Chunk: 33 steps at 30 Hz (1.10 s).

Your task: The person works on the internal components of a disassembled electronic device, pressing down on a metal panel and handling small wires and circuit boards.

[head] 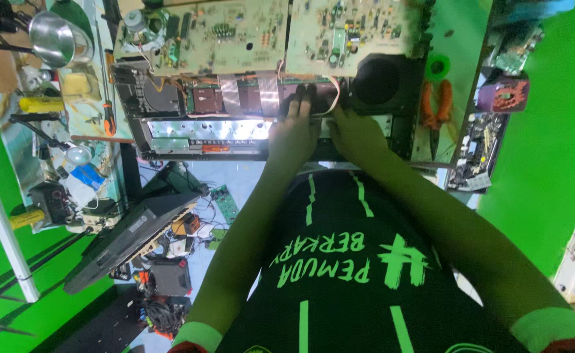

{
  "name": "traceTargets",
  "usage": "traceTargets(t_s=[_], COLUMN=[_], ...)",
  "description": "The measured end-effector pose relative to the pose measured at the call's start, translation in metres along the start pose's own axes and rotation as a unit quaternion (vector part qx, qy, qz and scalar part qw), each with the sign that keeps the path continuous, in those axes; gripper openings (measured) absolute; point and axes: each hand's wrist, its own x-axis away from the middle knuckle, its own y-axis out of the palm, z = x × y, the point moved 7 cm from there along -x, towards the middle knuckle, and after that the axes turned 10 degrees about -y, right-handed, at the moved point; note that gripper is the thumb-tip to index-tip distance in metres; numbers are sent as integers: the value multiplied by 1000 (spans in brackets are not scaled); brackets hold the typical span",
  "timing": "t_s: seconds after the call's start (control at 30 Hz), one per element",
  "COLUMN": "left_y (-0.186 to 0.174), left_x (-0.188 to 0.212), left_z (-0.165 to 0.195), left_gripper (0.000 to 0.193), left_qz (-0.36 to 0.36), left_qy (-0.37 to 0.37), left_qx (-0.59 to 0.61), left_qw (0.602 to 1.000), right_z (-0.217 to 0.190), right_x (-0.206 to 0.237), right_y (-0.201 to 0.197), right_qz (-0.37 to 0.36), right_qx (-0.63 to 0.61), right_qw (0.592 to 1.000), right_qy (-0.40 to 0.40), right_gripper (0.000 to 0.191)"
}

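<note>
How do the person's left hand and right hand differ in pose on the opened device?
The left hand lies stretched, fingers straight on dark parts inside the opened device; the right hand has bent fingers. The left hand reaches farther in; the right hand is nearer the body, below the round black speaker. Both rest on the device, holding no visible tool.

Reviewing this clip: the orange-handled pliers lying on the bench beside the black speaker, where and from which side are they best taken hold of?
Probably by the two orange handles of the pliers, closing the grip across both from above. They lie flat on the bench with handles exposed and dark jaws at the near end, right of the speaker. The right hand is closest.
</note>
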Motion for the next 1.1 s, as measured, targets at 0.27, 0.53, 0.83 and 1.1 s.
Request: traceTargets(t_s=[0.27,0.53,0.83,1.1], left_y=[11,6,7,11], left_x=[-1,-5,-6,-8], left_z=[-10,-8,-7,-10], left_gripper=[67,69,77,69], left_qz=[-107,-41,-70,-150], left_qy=[-42,2,-28,-60], left_qx=[-14,3,11,-29], left_qw=[993,999,997,986], right_z=[-2,1,-4,-3], right_x=[-5,-7,-6,-5], right_y=[0,4,-3,1], right_qz=[-1,-17,26,14], right_qx=[-9,-50,-27,-32], right_qw=[1000,999,999,999], right_qy=[0,13,-22,-14], right_gripper=[43,62,42,48])
